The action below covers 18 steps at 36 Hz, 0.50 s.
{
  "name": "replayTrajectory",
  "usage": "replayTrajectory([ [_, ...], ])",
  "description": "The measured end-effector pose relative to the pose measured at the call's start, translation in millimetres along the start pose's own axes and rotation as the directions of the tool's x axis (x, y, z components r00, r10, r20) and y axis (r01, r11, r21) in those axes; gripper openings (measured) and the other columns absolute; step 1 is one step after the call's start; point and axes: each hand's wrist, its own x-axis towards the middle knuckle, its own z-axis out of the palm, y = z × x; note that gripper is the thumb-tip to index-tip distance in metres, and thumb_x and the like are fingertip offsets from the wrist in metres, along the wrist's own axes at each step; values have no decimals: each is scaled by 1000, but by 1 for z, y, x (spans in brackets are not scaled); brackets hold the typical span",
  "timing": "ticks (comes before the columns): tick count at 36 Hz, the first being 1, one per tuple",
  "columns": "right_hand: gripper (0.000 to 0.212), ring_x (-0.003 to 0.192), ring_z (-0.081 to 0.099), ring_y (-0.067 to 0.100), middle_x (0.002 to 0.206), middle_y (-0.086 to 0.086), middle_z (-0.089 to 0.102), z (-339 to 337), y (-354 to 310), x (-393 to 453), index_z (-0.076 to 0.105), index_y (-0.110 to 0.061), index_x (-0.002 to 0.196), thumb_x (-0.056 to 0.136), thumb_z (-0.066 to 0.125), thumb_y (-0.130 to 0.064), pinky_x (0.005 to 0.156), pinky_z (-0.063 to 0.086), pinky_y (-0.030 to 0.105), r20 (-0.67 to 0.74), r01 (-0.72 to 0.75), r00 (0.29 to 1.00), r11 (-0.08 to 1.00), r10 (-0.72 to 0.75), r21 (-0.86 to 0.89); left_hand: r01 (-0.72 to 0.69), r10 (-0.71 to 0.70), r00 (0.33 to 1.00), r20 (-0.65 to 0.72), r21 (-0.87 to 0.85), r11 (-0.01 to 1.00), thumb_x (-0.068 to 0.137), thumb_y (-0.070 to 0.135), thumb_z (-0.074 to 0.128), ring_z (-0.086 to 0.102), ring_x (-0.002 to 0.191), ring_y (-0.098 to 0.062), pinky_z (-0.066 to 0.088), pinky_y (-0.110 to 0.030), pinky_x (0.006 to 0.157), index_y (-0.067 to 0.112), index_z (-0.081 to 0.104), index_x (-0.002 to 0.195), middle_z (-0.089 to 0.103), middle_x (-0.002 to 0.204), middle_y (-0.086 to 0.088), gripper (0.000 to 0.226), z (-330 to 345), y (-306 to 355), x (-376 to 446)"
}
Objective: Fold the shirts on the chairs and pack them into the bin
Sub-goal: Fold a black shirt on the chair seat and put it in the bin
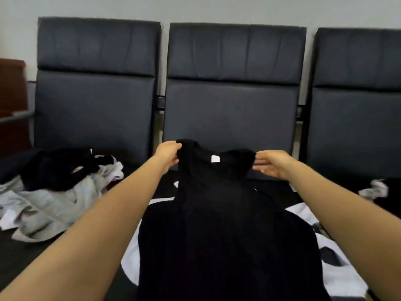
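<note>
Three dark padded leather chairs (232,101) stand in a row against a pale grey wall (195,7), with a reddish-brown wooden cabinet (12,101) at the far left. The long black shirt (217,213) hangs over the middle seat, lifted by its shoulders: the left hand (167,156) pinches one shoulder, the right hand (272,164) holds the other, fingers closed on cloth. Beneath it lies a white and black garment (338,270). An unfolded heap of grey and black shirts (54,187) waits on the left seat, and a small grey piece (374,190) lies on the right one. No bin shows; folding looks barely begun.
</note>
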Motion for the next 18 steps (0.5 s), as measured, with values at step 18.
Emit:
replayTrajectory([
  [18,31,74,61,18,79,8,64,-40,114,-109,68,-3,86,86,71,-34,63,47,26,-15,123,991,927,-137,-355,-211,212,973,90,717,665,92,49,54,65,81,-22,44,-31,67,9,66,75,69,78,-7,45,-55,-82,-109],
])
